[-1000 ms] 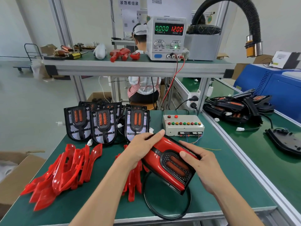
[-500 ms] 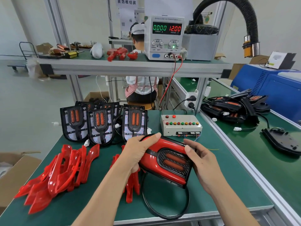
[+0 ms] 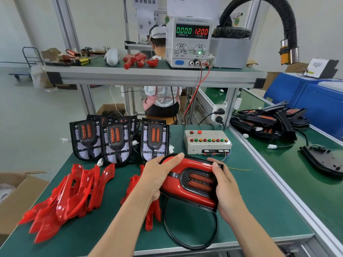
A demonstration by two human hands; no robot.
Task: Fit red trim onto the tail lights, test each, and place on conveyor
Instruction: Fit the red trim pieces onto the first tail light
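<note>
Both hands (image 3: 159, 175) round trimmed tail light (image 3: 193, 184)

Tail light (image 3: 193, 184) at bench (image 3: 259, 210) centre. Trim pieces (image 3: 70, 197) at 9 o'clock. Untrimmed lights (image 3: 118, 141) at 11 o'clock. Test box (image 3: 207, 141) at 12 o'clock. Conveyor (image 3: 289, 173) at 3 o'clock. Power supply (image 3: 189, 41) on shelf (image 3: 148, 75) above.

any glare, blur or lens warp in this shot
Head view: wide-angle warp bows the aluminium frame posts and the conveyor edge; soft even light, faint shadows; glossy highlights on the tail light and red trim pile; slight softness overall, the power supply digits still readable.
</note>
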